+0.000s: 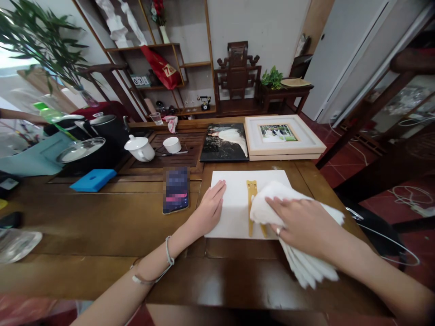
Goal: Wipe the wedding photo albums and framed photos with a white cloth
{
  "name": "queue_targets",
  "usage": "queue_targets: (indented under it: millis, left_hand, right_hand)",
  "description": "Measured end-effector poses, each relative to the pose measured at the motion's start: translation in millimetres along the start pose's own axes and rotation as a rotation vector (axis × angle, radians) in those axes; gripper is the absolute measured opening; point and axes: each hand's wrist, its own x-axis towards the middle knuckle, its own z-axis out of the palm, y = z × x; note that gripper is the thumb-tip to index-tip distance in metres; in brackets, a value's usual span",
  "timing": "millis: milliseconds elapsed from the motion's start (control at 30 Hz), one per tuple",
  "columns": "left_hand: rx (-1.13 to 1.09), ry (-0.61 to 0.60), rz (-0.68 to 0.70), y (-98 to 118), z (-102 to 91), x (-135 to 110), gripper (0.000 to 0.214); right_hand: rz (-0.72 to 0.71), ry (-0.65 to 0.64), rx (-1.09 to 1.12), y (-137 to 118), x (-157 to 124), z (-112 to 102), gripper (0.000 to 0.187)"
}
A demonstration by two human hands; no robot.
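On the wooden table lies a flat white board (233, 217) with a yellow, two-legged stand bracket (250, 217) on its face. My left hand (212, 206) rests on the board's left edge, fingers stretched out together. In my right hand (292, 222) is a bunched white cloth (272, 194), pressed against the bracket and the board's right side. Its loose folds hang toward the table's front edge. Part of the bracket's right leg is hidden under the cloth. A ring shows on a right-hand finger.
Behind the board are a black photo panel (226, 142) and a light wooden picture frame (283, 138). A phone (176, 190) lies to the left, near a blue box (93, 179). Farther back stand a lidded white cup (139, 148), a small white bowl (172, 145) and dark pots.
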Motion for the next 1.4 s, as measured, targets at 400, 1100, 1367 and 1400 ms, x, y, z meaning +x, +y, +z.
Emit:
queue_targets:
  millis: [400,1100,1367,1400]
  left_hand:
    - [0.011,0.001,0.004,0.3,0.1,0.5,0.049]
    - [-0.001,-0.011,-0.02,2.7,-1.8,0.5,0.049]
    - [-0.013,0.019,0.008,-0.8,0.4,-0.4,0.049]
    - [-0.011,0.019,0.009,-0.8,0.5,-0.4,0.05]
  right_hand:
    - [-0.01,-0.033,-0.009,9.6,11.6,14.5,0.073]
    - [-0.158,0.038,0.029,17.5,0.8,9.7,0.071]
    - [-0.324,0.106,0.173,-8.7,-63.1,-2.1,0.067]
    - [-0.311,0.095,0.194,-7.0,-57.9,-5.3,0.064]
